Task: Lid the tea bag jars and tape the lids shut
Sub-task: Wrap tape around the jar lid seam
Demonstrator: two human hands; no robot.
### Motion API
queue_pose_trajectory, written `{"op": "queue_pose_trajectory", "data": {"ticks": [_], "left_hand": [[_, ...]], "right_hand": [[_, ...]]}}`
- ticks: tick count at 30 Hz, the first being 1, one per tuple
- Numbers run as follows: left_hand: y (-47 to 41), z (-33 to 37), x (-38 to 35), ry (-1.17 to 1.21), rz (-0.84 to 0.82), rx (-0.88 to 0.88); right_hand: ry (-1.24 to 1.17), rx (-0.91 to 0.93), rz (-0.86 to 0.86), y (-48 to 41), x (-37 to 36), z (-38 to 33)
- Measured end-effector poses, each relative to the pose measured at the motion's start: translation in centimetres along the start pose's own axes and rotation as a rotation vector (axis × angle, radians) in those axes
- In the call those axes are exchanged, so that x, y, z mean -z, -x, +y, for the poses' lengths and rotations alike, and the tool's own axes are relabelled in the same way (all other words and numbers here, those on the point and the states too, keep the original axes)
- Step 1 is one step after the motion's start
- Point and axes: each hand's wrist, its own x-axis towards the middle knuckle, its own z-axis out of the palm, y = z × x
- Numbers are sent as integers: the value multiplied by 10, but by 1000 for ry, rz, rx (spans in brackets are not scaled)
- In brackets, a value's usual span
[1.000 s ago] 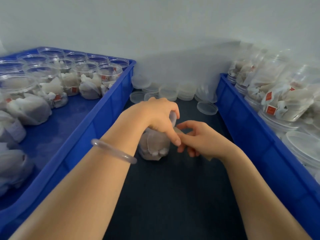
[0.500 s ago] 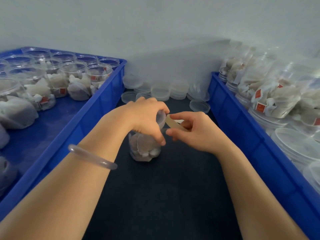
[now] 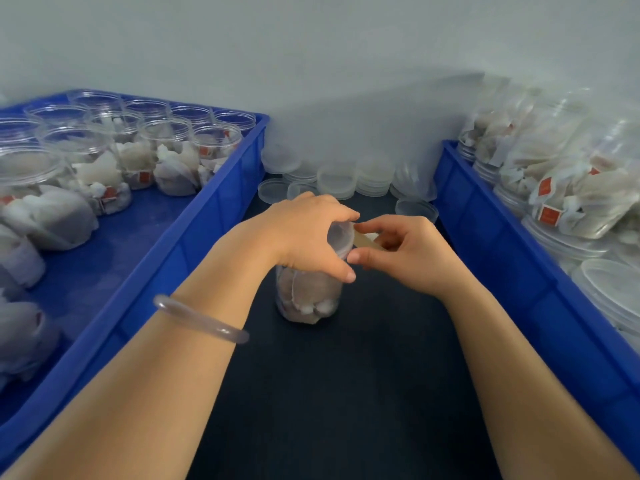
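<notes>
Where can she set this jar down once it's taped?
Open dark mat lies in front of the jar, between the forearms. The left crate has bare floor near its right wall. Crowded: the loose lids behind the hands, and the right crate, heaped with finished jars.

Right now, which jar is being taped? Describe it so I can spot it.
Find the dark mat between the two blue crates. One tea bag jar stands alone there. Unlike the crated jars, the left hand grips its lid while the right hand presses tan tape on.
</notes>
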Motion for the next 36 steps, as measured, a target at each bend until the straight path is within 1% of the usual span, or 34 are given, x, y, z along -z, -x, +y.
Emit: {"op": "queue_pose_trajectory", "data": {"ticks": [5, 7, 9, 11, 12, 15, 17, 19, 22, 25, 27, 29, 30, 32, 33, 34, 36], "left_hand": [[-2, 6, -3, -3, 52, 18], [-4, 6, -2, 16, 21, 51], [-7, 6, 2, 36, -53, 96], [-11, 9, 4, 56, -83, 138], [-13, 12, 3, 67, -66, 151], [-18, 20, -6, 90, 41, 205], [-18, 21, -11, 99, 94, 230], [-19, 21, -10, 119, 123, 254], [-23, 27, -9, 111, 184, 295], [-30, 31, -10, 109, 233, 343], [-36, 25, -3, 138, 282, 436], [-38, 22, 1, 135, 246, 484], [-39, 23, 2, 103, 207, 459], [-41, 21, 0, 62, 165, 428], [-41, 20, -2, 50, 150, 427], [-41, 17, -3, 36, 133, 419], [-42, 14, -2, 55, 125, 404]], "right_hand": [[-42, -29, -110, -10, 1, 1], [-87, -33, -161, -9, 1, 1], [-140, -20, -208, -7, 3, 4], [-135, -19, -207, -5, 3, 7], [-67, -14, -169, -3, 1, 6], [338, 21, 9, 1, -12, 2], [570, 47, 78, 4, -20, -3], [683, 78, 113, 9, -27, -7], [815, 25, 140, 18, -24, -19], [827, -46, 182, 36, -22, -30], [787, 23, 240, 53, -34, -41], [758, 53, 216, 56, -41, -41], [735, 3, 215, 49, -41, -35], [732, -171, 96, 31, -37, -20], [763, -196, 41, 22, -38, -10], [787, -192, 8, 17, -42, -1], [794, -118, 11, 15, -55, 11]]}}
